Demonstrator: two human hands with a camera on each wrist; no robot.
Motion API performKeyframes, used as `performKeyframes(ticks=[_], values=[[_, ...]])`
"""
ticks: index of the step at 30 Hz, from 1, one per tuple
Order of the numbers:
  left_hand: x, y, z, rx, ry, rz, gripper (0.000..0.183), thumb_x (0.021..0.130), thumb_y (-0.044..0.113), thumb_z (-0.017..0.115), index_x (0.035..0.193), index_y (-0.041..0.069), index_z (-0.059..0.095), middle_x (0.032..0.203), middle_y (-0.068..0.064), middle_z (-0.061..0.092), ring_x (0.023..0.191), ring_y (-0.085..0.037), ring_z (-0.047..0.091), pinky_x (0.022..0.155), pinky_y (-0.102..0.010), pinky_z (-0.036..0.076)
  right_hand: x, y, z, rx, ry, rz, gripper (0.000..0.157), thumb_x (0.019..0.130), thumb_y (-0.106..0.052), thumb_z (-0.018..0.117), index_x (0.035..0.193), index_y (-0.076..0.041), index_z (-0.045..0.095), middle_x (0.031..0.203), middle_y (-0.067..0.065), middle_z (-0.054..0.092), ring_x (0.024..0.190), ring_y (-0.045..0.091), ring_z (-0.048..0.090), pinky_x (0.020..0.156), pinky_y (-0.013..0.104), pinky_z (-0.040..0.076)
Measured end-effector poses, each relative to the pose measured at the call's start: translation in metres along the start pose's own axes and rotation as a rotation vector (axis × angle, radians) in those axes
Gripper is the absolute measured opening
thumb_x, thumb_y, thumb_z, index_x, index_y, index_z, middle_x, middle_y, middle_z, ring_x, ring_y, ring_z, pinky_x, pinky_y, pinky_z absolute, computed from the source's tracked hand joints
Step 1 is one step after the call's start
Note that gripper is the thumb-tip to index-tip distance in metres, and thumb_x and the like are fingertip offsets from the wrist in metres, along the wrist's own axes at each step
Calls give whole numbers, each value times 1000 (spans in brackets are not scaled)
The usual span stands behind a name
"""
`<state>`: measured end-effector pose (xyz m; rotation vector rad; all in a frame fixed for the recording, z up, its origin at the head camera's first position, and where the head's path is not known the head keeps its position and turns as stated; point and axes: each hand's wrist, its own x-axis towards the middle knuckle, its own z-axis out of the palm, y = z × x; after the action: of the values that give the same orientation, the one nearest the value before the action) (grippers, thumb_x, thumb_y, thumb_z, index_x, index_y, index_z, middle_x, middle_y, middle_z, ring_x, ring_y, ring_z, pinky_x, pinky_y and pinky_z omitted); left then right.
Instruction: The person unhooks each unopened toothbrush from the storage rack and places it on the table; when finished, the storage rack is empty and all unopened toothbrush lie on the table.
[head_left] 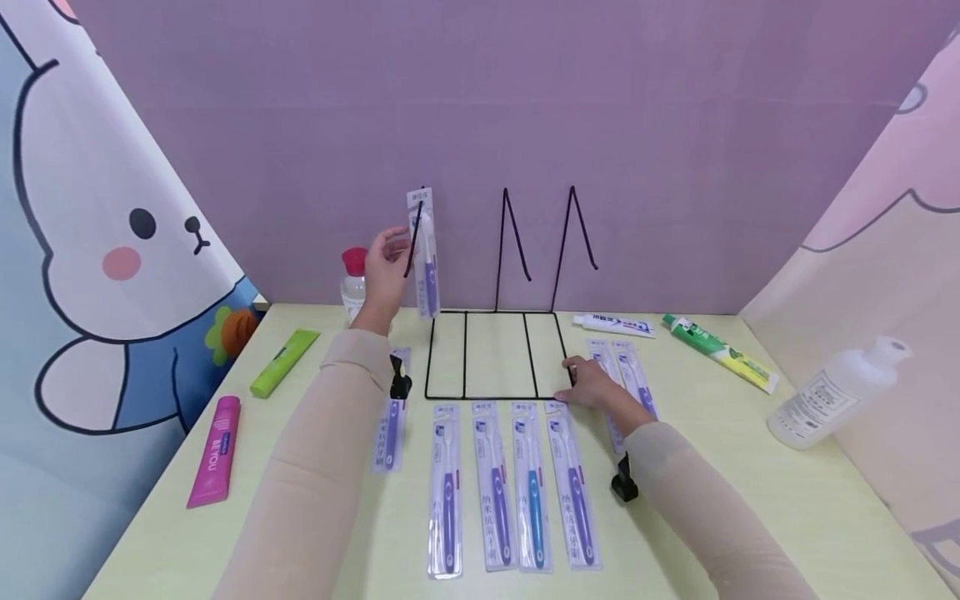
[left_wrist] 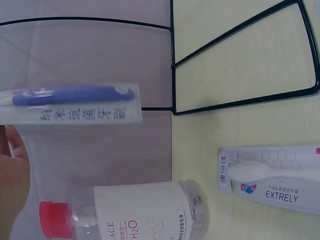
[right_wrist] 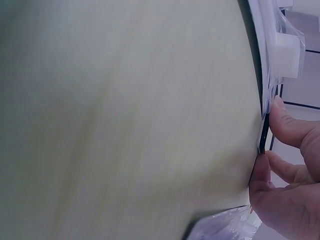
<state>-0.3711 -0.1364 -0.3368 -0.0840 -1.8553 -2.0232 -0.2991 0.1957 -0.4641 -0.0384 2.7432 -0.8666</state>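
Note:
A black wire rack (head_left: 497,398) with upright hooks stands at the back of the table. At its left hook (head_left: 412,242) is a packaged toothbrush (head_left: 429,279) with a purple handle, upright; the hook's wire crosses in front of the card. My left hand (head_left: 386,271) pinches that package's left edge with curled fingers; in the left wrist view the fingertips (left_wrist: 17,145) meet the package edge. My right hand (head_left: 592,383) grips the rack's front right corner, and in the right wrist view thumb and fingers (right_wrist: 287,125) pinch the black wire.
Several packaged toothbrushes (head_left: 448,500) lie before the rack, with others (head_left: 636,379) on either side. A red-capped bottle (head_left: 352,287) stands behind my left hand. Tubes, pink (head_left: 216,454), light green (head_left: 285,362), white (head_left: 615,325) and green-yellow (head_left: 720,352), lie around; a white bottle (head_left: 832,396) stands right.

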Motion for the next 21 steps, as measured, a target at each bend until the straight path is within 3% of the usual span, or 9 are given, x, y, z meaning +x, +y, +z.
performKeyframes(ticks=[7, 14, 21], values=[[-3, -2, 2, 1, -31, 27, 30, 90, 0, 50, 118, 10, 53, 109, -15, 57, 98, -27, 52, 85, -40, 44, -1, 0, 0, 5, -4, 3, 71, 75, -22, 74, 133, -5, 37, 120, 20, 46, 109, 34, 43, 92, 45, 36], [-5, -7, 6, -55, -97, 24, 34, 90, -3, 48, 122, 8, 48, 106, -19, 56, 93, -26, 56, 81, -35, 47, -1, 1, -3, 9, -10, 4, 71, 76, -22, 73, 134, -4, 36, 121, 21, 45, 110, 35, 42, 92, 46, 35], [-11, -8, 13, -8, -98, 23, 32, 91, -3, 45, 124, 1, 44, 114, -18, 54, 96, -24, 55, 81, -32, 47, -1, 4, -3, 14, -16, 13, 71, 76, -23, 73, 134, -4, 36, 121, 19, 45, 110, 34, 42, 92, 45, 35]])
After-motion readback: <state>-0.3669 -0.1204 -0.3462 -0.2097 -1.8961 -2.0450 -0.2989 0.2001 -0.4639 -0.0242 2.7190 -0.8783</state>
